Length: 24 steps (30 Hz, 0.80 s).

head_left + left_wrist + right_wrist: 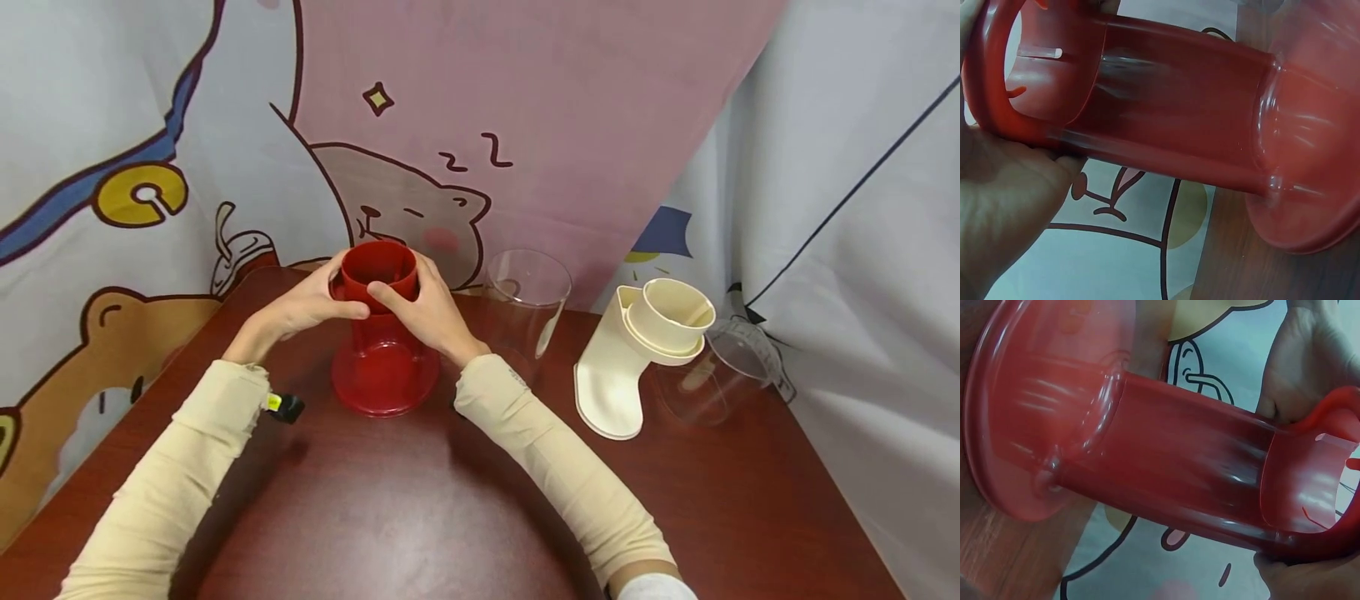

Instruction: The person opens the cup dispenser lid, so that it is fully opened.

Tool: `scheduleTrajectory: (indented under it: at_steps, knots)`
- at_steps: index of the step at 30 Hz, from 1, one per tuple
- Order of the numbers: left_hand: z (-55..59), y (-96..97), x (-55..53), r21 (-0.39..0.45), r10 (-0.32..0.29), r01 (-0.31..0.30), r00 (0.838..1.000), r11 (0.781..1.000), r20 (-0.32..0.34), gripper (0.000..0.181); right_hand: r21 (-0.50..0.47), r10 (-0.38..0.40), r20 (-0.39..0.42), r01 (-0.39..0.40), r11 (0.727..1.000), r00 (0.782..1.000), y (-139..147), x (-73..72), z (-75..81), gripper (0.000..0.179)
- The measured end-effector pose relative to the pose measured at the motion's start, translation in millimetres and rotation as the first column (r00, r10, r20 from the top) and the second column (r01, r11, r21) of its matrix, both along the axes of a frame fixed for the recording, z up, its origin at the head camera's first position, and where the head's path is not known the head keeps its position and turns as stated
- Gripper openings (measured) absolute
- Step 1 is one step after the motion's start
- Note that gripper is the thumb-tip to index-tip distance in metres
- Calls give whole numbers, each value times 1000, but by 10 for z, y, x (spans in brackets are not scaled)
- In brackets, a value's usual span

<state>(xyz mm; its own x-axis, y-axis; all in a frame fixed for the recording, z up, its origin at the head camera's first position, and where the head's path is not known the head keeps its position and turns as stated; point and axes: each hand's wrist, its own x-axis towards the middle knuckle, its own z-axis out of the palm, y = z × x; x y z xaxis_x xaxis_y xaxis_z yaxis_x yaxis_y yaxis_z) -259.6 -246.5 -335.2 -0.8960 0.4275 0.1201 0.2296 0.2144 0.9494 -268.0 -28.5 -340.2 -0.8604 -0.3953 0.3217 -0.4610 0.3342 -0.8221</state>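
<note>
A red plastic stand [384, 387] with a round flared base stands upright on the table, an open round collar [356, 287] at its top. From the left, my left hand [309, 305] grips the upper part, its thumb across the front. My right hand [433, 315] holds the same part from the right, thumb at the collar's rim. Most fingers are hidden behind the stand. In the left wrist view, the left palm [1016, 190] lies against the ring-shaped top. Slots and small tabs show inside the ring [1300, 487] in the right wrist view.
A clear cylinder [528, 308] stands right of the red stand. Farther right are a cream stand [611, 383] with a round collar and another clear container [697, 392]. A small black object [288, 408] shows by the left wrist. A printed cloth [570, 125] hangs behind the table.
</note>
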Motion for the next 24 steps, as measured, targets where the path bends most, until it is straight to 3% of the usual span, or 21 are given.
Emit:
scheduleTrajectory:
  at_steps: [8,12,15,20,24]
  knots:
    - [-84,75,68,-12,75,-75,997,997,-6,87,-24,15,87,-13,1000,996,186,114,-46,99]
    - [-132,86,168,-45,114,-116,993,992,-30,93,-34,-3,107,7,999,994,325,244,-57,105]
    - [-182,50,337,-66,115,-118,992,991,-51,97,-40,6,112,-2,999,994,406,388,-44,109]
    - [-242,-59,730,-151,113,-125,990,981,-88,97,-34,62,66,-60,998,996,495,629,-5,110]
    - [-285,-44,1026,-270,109,-143,985,952,-137,95,36,108,32,-109,993,994,581,810,-36,108]
